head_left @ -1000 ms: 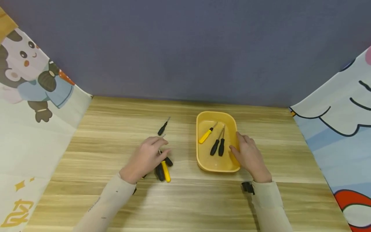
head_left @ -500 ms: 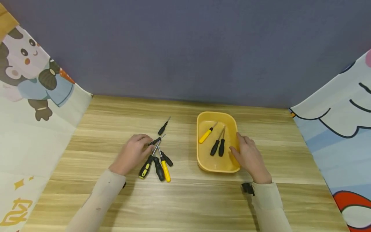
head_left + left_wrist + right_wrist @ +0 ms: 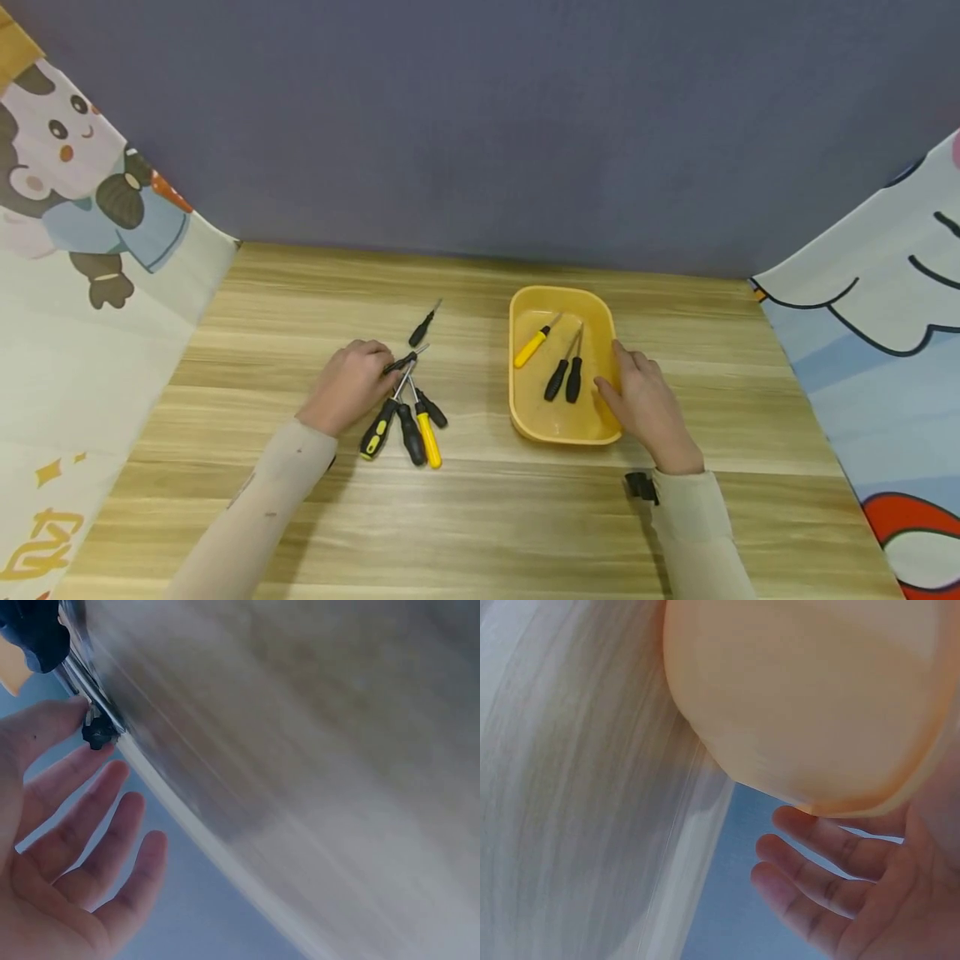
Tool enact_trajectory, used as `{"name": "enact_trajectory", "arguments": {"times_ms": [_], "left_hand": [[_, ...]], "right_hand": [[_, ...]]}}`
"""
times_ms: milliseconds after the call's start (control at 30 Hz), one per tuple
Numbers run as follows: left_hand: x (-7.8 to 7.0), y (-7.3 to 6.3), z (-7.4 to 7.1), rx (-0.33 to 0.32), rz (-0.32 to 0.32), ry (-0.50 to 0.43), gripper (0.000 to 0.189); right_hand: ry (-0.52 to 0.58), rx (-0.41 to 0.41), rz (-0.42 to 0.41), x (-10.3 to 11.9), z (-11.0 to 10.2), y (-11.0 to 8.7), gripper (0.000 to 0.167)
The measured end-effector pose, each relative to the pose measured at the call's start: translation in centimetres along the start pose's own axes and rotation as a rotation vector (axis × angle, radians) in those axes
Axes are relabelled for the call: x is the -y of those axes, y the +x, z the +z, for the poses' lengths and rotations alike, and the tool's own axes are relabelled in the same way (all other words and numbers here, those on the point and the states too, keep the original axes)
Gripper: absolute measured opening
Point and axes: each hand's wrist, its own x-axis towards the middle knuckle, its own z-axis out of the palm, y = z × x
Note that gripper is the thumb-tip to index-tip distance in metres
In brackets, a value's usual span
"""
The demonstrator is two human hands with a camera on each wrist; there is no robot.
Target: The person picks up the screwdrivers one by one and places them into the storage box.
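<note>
My left hand (image 3: 349,385) has its thumb and index finger on either side of the handle of a small black screwdriver (image 3: 401,362), pinching it; in the left wrist view the black handle end (image 3: 97,733) shows between those two fingertips, the other fingers spread loosely. Just below lie a black-and-yellow screwdriver (image 3: 378,429), a larger black screwdriver (image 3: 411,437), a yellow-handled screwdriver (image 3: 428,437) and a short black one (image 3: 432,411), shafts converging. My right hand (image 3: 647,404) holds the right rim of a yellow plastic tray (image 3: 517,408), thumb inside, fingers outside.
Inside the tray lie a yellow screwdriver (image 3: 532,348) and two black screwdrivers (image 3: 556,381). Another small black screwdriver (image 3: 421,332) lies apart, farther back on the wooden table (image 3: 495,533). A grey-blue panel (image 3: 480,133) rises behind; printed panels flank both sides.
My left hand first drew back left from over the screwdriver pile, uncovering it, then moved slightly right, its fingers closing on the small black screwdriver. The right hand and tray stay put.
</note>
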Motion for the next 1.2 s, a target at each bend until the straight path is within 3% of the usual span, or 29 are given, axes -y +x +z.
{"name": "enact_trajectory", "arguments": {"times_ms": [267, 533, 667, 867, 1100, 1200], "left_hand": [[0.0, 0.1, -0.2, -0.004, -0.027, 0.003, 0.016], [-1.0, 0.1, -1.2, -0.156, 0.008, 0.051, 0.015], [-2.7, 0.6, -2.4, -0.224, 0.027, 0.065, 0.016], [-5.6, 2.1, -3.4, -0.250, 0.034, 0.053, 0.013], [-9.4, 5.5, -3.1, -0.270, 0.045, 0.009, 0.011], [-11.4, 7.2, -2.7, -0.247, 0.032, -0.014, 0.010]], "right_hand": [[-0.001, 0.001, -0.006, 0.1, 0.1, 0.1, 0.066], [0.003, 0.015, 0.009, 0.1, 0.0, 0.1, 0.066], [0.003, 0.012, 0.013, 0.1, 0.0, 0.0, 0.066], [0.000, 0.011, 0.014, 0.1, -0.1, -0.1, 0.066], [0.002, 0.007, 0.010, 0.0, 0.0, -0.1, 0.066], [0.005, -0.002, -0.002, -0.1, 0.0, -0.1, 0.067]]}}
